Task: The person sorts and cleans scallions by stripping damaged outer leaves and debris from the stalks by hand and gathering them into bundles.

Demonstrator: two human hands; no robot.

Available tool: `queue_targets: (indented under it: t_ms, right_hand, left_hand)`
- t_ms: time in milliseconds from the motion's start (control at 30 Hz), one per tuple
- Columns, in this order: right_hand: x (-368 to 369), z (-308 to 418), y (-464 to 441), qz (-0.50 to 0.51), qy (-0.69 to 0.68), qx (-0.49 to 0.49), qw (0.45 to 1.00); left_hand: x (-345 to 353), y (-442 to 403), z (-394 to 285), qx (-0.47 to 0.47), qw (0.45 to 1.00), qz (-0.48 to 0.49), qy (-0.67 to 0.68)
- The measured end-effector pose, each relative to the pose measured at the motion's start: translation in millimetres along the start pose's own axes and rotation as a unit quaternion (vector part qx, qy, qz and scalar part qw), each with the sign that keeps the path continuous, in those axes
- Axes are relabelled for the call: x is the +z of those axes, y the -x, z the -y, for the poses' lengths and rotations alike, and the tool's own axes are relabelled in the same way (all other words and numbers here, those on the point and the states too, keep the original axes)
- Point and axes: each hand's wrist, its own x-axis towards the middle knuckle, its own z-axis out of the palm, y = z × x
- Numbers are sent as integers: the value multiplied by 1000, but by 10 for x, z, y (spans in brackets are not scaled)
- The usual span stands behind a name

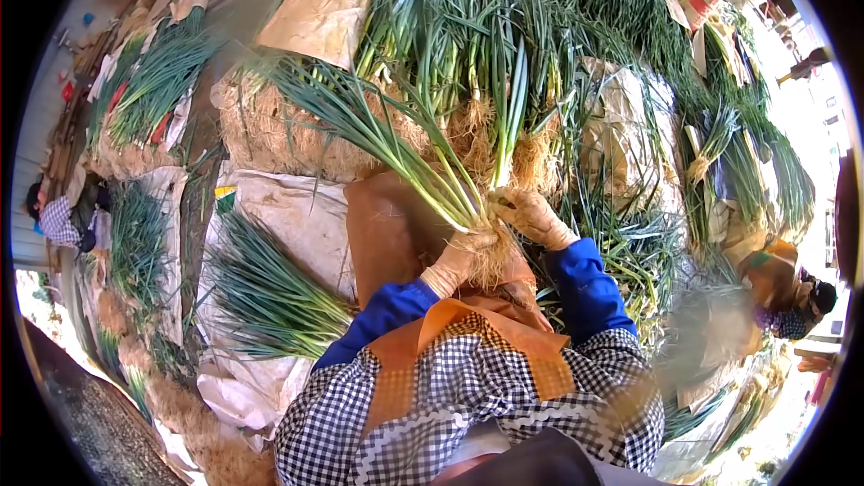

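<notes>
My left hand is closed around the white lower ends of a bunch of green onions. Their long leaves fan up and to the left, and pale stringy roots hang below the hand. Close beside it, my right hand has its fingers pinched at the base of upright green onion stalks; its fingertips partly hide what they grip. The two hands nearly touch, above the orange-brown apron over my lap. A big heap of green onions lies right in front, roots facing me.
To my left, more green onions lie on a pale sheet. A brown sack covers part of the heap. Loose leaves lie at my right. Other people sit at far left and far right.
</notes>
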Motion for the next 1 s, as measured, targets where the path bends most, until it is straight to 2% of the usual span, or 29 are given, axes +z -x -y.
queue_targets:
  t_ms: [67, 100, 133, 233, 267, 333, 400, 467, 533, 567, 600, 633, 667, 733, 800, 867, 900, 933, 967, 1000]
  right_hand:
    - [-7, -34, -19, 54, -148, 17, 987]
    - [35, -11, -15, 70, -190, 62, 977]
    - [18, -5, 48, 71, -191, 65, 977]
    - [-7, -112, 386, 195, 40, 48, 979]
    - [117, -543, 514, 287, 309, -272, 865]
    - [30, -480, 631, 221, 369, -147, 891]
    - [-137, -199, 481, 59, 255, -2, 965]
    - [-163, 167, 217, -37, 40, 163, 985]
    - [-38, 115, -5, 13, 91, 169, 981]
    - [43, -22, -9, -25, 46, 81, 995]
    - [73, -78, -23, -23, 48, 75, 996]
    - [105, -139, -29, -30, -23, 99, 994]
    - [151, -207, -5, -36, -96, 126, 987]
    - [123, -139, 52, -48, -92, 124, 987]
    - [15, -61, 117, -21, -279, 176, 944]
    - [-14, -69, 118, -50, -271, 147, 950]
    - [-24, -73, 75, -54, -147, 55, 986]
    - [-46, -78, 33, -58, -18, -40, 997]
    - [-76, -82, 7, -6, 105, -23, 994]
    - [-123, -73, -14, -6, 107, -25, 994]
  left_hand:
    - [42, 27, 13, 28, 999, -19, -7]
    - [63, 42, 13, 40, 999, -29, 0]
    - [82, 49, 14, 51, 998, -37, 4]
    - [48, 43, 28, 72, 997, -34, -3]
    - [72, 52, 11, 80, 997, -22, -1]
    - [-52, -39, 116, 70, 997, -31, -8]
    - [-101, -98, 169, 93, 992, -17, -80]
    - [119, -17, 130, 101, 991, -36, -83]
    - [170, -26, 119, 116, 988, -56, -89]
    - [138, -49, 147, 145, 982, -61, -109]
    - [138, -59, 139, 174, 974, -67, -126]
    - [120, -65, 126, 204, 940, -87, -261]
    - [106, -63, 144, 204, 940, -90, -257]
    - [147, -36, 131, 164, 976, -56, -133]
    - [149, -49, 125, 159, 979, -59, -115]
    - [113, -63, 128, 156, 981, -44, -104]
    - [101, -55, 139, 155, 982, -43, -104]
    - [92, -61, 147, 148, 983, -46, -99]
    - [84, -72, 150, 143, 984, -49, -95]
    - [98, -70, 138, 145, 984, -49, -94]
